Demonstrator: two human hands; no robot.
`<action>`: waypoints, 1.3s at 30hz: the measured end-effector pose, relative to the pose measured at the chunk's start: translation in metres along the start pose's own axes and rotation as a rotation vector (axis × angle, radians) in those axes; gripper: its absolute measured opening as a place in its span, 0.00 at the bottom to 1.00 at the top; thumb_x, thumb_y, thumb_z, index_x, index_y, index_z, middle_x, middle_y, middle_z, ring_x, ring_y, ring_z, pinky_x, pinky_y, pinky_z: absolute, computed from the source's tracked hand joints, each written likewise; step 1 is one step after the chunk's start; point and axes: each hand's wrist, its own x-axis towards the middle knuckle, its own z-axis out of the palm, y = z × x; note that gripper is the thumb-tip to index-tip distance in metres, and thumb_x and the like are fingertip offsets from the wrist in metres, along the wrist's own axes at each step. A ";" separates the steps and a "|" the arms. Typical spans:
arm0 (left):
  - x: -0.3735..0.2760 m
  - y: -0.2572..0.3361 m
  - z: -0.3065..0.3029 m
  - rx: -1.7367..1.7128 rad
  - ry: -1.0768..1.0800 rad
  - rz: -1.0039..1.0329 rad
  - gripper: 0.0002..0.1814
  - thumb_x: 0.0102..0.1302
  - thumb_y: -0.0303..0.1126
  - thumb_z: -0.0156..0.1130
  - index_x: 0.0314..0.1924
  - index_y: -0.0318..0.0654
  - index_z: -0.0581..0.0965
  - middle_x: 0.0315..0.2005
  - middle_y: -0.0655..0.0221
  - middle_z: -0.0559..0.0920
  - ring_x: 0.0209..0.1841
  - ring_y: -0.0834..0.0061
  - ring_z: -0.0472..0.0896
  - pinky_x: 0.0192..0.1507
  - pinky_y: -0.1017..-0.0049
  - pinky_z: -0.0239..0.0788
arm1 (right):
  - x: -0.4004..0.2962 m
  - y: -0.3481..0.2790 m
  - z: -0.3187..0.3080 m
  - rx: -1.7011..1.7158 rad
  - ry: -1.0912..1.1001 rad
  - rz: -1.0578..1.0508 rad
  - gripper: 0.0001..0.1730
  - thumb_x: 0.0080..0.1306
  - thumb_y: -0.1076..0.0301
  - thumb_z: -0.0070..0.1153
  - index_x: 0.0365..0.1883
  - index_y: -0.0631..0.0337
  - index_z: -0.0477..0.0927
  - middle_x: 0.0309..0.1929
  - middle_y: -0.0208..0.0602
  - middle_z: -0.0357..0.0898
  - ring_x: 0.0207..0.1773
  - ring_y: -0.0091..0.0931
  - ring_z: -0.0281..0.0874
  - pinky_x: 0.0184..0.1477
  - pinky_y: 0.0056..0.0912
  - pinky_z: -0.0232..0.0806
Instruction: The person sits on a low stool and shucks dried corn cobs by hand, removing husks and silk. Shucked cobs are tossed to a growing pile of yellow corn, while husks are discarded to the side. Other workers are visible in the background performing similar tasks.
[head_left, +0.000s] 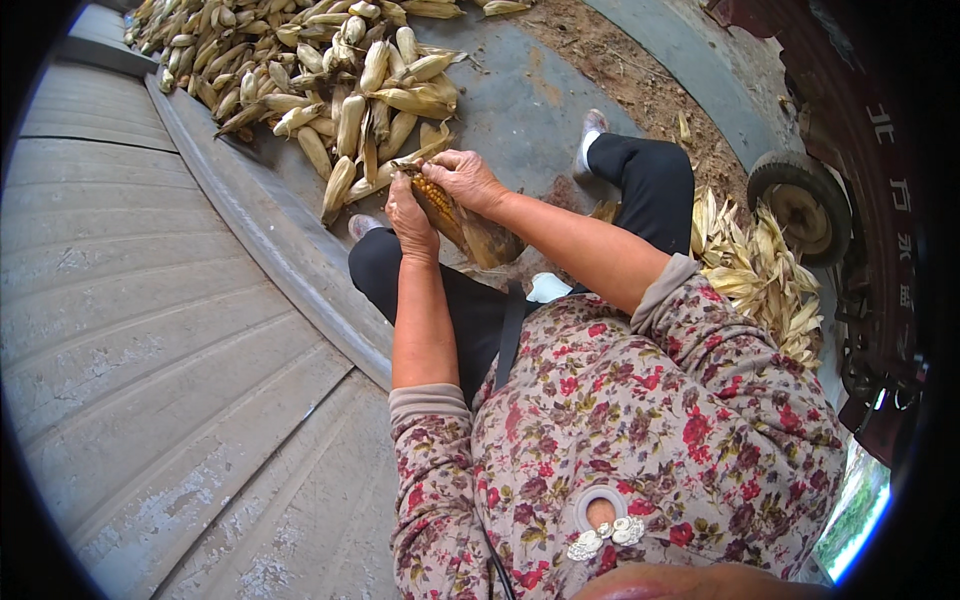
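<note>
Between my hands is an ear of corn (439, 202) with its husk partly pulled back, baring a strip of yellow kernels. My left hand (411, 219) grips the ear near its tip from the left. The fingers of my right hand (469, 181) pinch at the tip end from the other side. A loosened brown husk (489, 241) hangs from the ear below my right wrist. Just beyond my hands lies the near edge of a large pile of unhusked corn ears (349, 124). My fingers partly hide the tip of the ear.
A grey ribbed metal panel (150, 315) runs along the left. Stripped husks (757, 274) are heaped to my right, beside a vehicle wheel (802, 208) and a dark red vehicle body (877, 187) bearing writing. Reddish soil (600, 56) streaks the grey floor (506, 112).
</note>
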 end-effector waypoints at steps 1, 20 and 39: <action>0.000 -0.001 -0.001 0.025 0.000 -0.004 0.21 0.67 0.42 0.43 0.46 0.31 0.74 0.40 0.67 0.77 0.42 0.78 0.73 0.48 0.77 0.63 | 0.001 0.001 0.000 -0.029 0.032 -0.045 0.14 0.62 0.64 0.54 0.37 0.67 0.79 0.31 0.33 0.78 0.34 0.19 0.71 0.38 0.25 0.66; 0.004 0.000 0.001 -0.269 -0.137 -0.136 0.17 0.70 0.36 0.42 0.43 0.29 0.73 0.37 0.62 0.79 0.42 0.70 0.76 0.51 0.72 0.64 | 0.007 0.021 -0.002 0.894 0.179 0.343 0.10 0.68 0.68 0.43 0.32 0.64 0.72 0.28 0.35 0.77 0.33 0.26 0.76 0.42 0.28 0.70; 0.038 0.005 -0.056 -0.611 0.239 -0.251 0.14 0.68 0.38 0.38 0.29 0.42 0.69 0.20 0.67 0.75 0.25 0.66 0.74 0.33 0.64 0.70 | -0.059 -0.017 -0.074 0.519 -0.173 0.333 0.13 0.69 0.61 0.42 0.33 0.62 0.70 0.15 0.20 0.56 0.16 0.14 0.51 0.25 0.21 0.56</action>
